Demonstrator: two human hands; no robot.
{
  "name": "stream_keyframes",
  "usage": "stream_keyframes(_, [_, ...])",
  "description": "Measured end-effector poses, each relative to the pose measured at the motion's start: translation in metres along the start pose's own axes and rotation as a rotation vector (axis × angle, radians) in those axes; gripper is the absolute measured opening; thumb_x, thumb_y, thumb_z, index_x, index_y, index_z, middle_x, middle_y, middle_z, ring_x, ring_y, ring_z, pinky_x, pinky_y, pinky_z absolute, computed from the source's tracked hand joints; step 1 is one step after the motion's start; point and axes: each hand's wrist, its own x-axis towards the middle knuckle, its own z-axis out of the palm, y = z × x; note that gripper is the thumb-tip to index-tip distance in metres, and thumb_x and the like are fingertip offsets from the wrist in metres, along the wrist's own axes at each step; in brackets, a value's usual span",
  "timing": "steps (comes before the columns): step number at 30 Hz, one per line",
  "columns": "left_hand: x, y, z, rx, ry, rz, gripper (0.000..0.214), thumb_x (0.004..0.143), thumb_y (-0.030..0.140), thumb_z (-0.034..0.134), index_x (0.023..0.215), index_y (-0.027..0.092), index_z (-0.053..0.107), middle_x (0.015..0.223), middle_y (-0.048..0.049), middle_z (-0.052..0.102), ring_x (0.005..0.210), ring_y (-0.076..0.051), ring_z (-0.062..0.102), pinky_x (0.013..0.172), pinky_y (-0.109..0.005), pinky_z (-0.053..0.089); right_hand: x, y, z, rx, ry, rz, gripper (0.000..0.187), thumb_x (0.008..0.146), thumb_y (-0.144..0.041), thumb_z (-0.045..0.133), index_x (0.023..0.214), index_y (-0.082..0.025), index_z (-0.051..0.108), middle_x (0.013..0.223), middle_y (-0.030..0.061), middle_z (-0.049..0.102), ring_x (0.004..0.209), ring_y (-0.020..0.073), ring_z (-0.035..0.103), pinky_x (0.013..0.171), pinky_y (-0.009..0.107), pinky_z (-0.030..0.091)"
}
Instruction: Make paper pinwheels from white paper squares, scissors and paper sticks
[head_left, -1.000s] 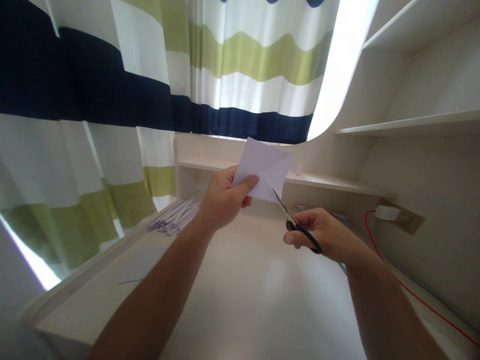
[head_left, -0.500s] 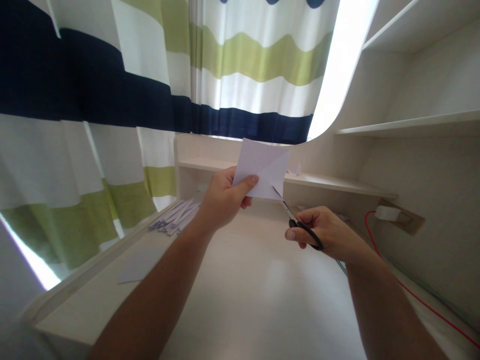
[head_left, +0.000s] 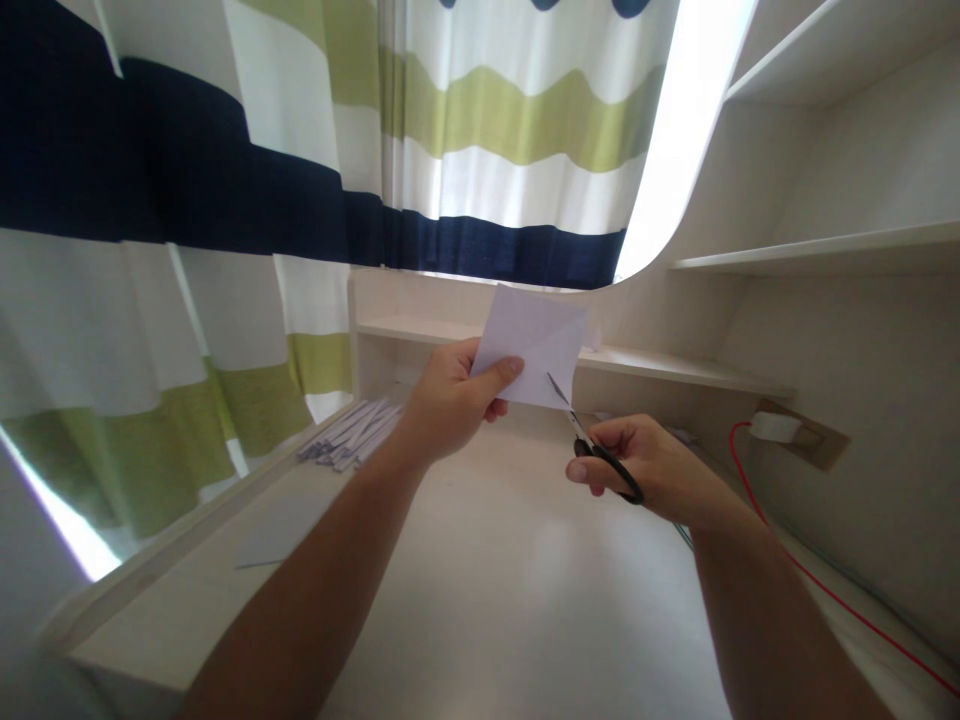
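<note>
A squarish piece of white paper [head_left: 534,335] is pinched in my left hand [head_left: 461,390], thumb on its near face and fingers behind. Faint crease lines cross the paper. My right hand [head_left: 637,465] is closed around the black handles of a pair of scissors [head_left: 576,425]. Their blades point up and to the left and meet the paper's lower edge near its right corner. One blade lies over the near face; the other cannot be made out behind the sheet.
A pile of paper strips [head_left: 352,432] lies on the white desk [head_left: 517,560] at the left, with a flat white sheet [head_left: 285,530] nearer me. A low shelf [head_left: 675,368] runs along the back. At the right are a plugged-in charger [head_left: 776,427] and its red cable [head_left: 847,600].
The paper has shifted slightly right and down and tilted a little in my left hand. The scissors have moved very slightly left, their blades further over the paper.
</note>
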Motion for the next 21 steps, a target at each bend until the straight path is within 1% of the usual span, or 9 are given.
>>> stream_keyframes(8, [-0.001, 0.0039, 0.0025, -0.023, -0.096, -0.016, 0.026, 0.088, 0.035, 0.076, 0.075, 0.014, 0.069, 0.058, 0.0016, 0.062, 0.046, -0.006, 0.053, 0.044, -0.016, 0.043, 0.0011, 0.0034, 0.0006, 0.049, -0.027, -0.022, 0.038, 0.082, -0.047, 0.086, 0.069, -0.018, 0.064, 0.062, -0.0049, 0.047, 0.057, 0.0097, 0.037, 0.053, 0.028, 0.024])
stream_keyframes(11, [-0.0002, 0.0027, 0.0024, -0.031, -0.123, -0.026, 0.026, 0.088, 0.035, 0.077, 0.076, 0.014, 0.07, 0.059, 0.0014, 0.062, 0.047, -0.007, 0.054, 0.044, -0.016, 0.044, 0.0006, 0.0032, 0.0009, 0.068, -0.037, -0.023, 0.039, 0.082, -0.048, 0.086, 0.069, -0.018, 0.064, 0.063, -0.0049, 0.047, 0.058, 0.0099, 0.036, 0.054, 0.028, 0.024])
stream_keyframes(17, [0.0002, 0.0023, 0.0005, -0.021, -0.132, -0.041, 0.026, 0.09, 0.034, 0.076, 0.075, 0.014, 0.069, 0.058, 0.0011, 0.062, 0.048, -0.008, 0.055, 0.045, -0.017, 0.045, 0.0005, -0.0002, 0.0007, 0.025, -0.002, -0.009, 0.042, 0.079, -0.049, 0.087, 0.064, -0.018, 0.064, 0.058, -0.0047, 0.049, 0.054, 0.0094, 0.038, 0.052, 0.028, 0.023])
stream_keyframes(21, [-0.0007, 0.0067, 0.0016, -0.004, -0.115, -0.061, 0.025, 0.091, 0.031, 0.071, 0.075, 0.013, 0.067, 0.056, 0.0001, 0.062, 0.047, -0.009, 0.057, 0.045, -0.017, 0.047, 0.0013, -0.0015, 0.0012, 0.019, 0.0, -0.014, 0.043, 0.078, -0.051, 0.088, 0.062, -0.018, 0.064, 0.056, -0.0048, 0.049, 0.052, 0.0092, 0.038, 0.051, 0.028, 0.024])
